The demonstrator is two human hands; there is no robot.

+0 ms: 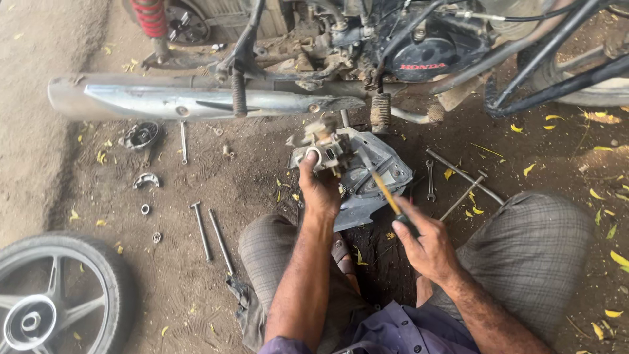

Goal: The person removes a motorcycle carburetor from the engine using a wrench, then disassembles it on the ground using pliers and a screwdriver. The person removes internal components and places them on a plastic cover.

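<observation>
My left hand (319,189) grips a small dirty metal engine part, a carburettor-like body (320,144), held up over the ground. My right hand (424,244) holds a screwdriver with a yellow shaft (383,190), its tip pointing up and left toward the metal part. Under both lies a grey metal cover (377,172) on the dirt. I am squatting, with my knees on either side of the hands.
A motorcycle with a chrome exhaust pipe (190,99) and black engine (426,52) stands ahead. Two long bolts (211,231), small rings and a hub part (140,136) lie at left. A wheel (52,295) lies at bottom left. A spanner (430,180) and rods (464,180) lie at right.
</observation>
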